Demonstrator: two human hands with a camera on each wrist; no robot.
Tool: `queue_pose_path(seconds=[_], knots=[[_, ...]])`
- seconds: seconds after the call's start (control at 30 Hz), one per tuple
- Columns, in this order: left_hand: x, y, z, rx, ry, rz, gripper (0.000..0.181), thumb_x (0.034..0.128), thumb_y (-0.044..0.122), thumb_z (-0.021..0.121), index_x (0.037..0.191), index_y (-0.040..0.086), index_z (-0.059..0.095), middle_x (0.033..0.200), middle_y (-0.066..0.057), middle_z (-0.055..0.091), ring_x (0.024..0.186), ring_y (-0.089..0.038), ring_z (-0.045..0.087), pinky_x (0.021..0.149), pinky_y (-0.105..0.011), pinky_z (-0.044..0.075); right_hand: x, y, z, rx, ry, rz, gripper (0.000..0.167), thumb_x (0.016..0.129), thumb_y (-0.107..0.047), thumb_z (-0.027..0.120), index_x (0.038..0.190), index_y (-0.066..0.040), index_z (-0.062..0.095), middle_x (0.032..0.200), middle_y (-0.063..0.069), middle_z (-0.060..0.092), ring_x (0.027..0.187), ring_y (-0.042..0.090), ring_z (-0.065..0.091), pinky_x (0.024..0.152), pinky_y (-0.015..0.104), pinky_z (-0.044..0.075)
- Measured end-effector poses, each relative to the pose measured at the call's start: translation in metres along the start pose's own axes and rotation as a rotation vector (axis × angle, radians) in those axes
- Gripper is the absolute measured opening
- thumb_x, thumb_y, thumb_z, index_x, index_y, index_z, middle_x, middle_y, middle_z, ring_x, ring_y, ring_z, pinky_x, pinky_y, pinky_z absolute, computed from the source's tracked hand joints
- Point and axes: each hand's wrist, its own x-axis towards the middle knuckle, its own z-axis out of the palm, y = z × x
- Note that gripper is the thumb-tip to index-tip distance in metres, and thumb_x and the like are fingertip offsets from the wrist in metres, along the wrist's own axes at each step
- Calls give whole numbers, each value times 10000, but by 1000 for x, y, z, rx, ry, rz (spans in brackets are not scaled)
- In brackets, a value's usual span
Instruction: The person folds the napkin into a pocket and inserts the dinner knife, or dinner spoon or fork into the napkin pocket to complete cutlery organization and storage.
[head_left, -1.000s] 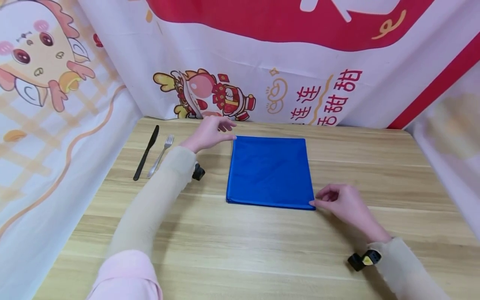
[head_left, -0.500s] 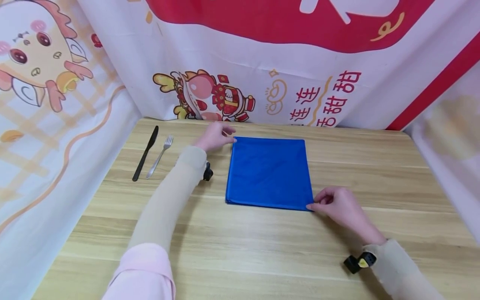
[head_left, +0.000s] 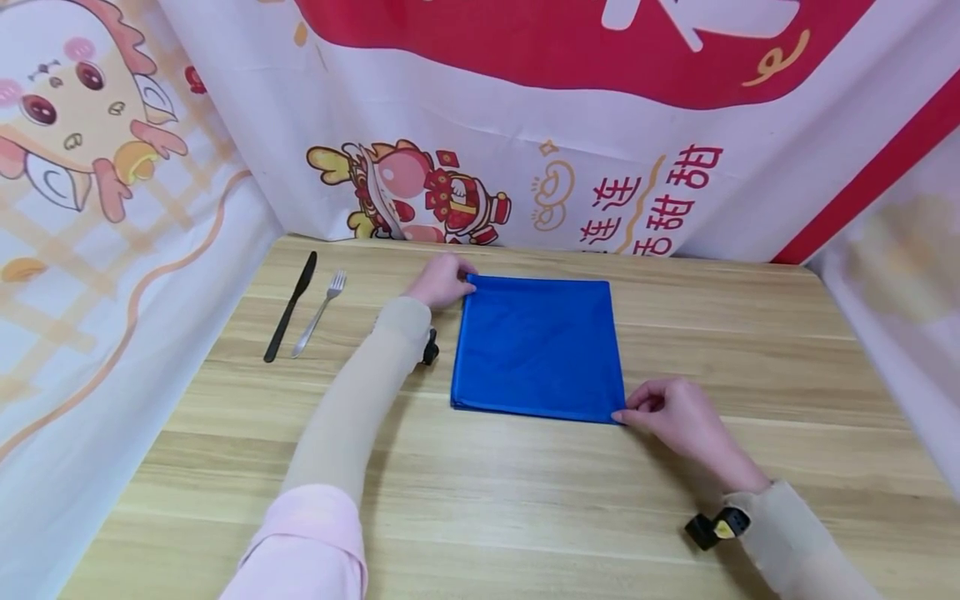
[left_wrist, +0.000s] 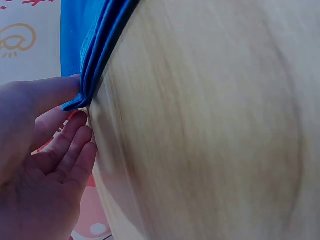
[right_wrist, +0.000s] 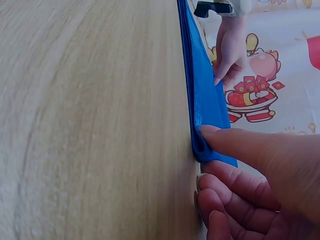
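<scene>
Head view, leftmost: a black knife point(head_left: 290, 308) lies on the wooden table point(head_left: 480, 517), well apart from the fingers of the left hand point(head_left: 440, 282).
Fork: a silver fork point(head_left: 318, 315) lies between the knife and those fingers, touching neither.
Left hand: thumb and forefinger pinch the far-left corner of the blue cloth point(head_left: 540, 346); the fingers, lifted a second ago, have come down there. On the left wrist view the corner's tip sits between them, the remaining fingers bent just below it.
Blue cloth: folded in layers to a near-square, it lies flat between the left fingers and those of the right hand point(head_left: 678, 412). It now appears secured at two diagonally opposite corners rather than chiefly at one.
Right hand: the thumb presses on top of the near-right corner with the forefinger against its lower side, clamped on the layered fold; corner and fingers have slid slightly nearer the person. The layers, one judges, could slip over each other if gripped unevenly.
</scene>
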Motion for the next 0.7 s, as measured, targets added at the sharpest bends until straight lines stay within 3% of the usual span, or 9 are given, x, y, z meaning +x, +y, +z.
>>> queue_pose_path(seconds=[0.2,0.33,0.7], knots=[[1,-1,2,-133,35,-48,190,957,79,719,1145,60,692,1110,-84,634,1031,-240,567,953,-386,469,-1,-2,0,13,2,-16,205,850,-272,860,879,-90,769,748,-46,661,680,146,557,607,268,472],[2,-3,3,-156,57,-58,195,939,75,738,1134,66,726,1076,-75,650,1004,-235,567,928,-375,471,1,-1,1,25,4,-24,191,851,-253,859,883,-88,769,758,-42,667,689,146,564,618,270,484],[-4,-2,-10,-205,22,-12,217,962,137,717,1155,39,734,1103,-91,685,1018,-239,603,929,-390,492,4,5,1,124,-7,-23,107,879,-157,827,894,-88,748,795,-15,685,709,171,600,610,268,514]])
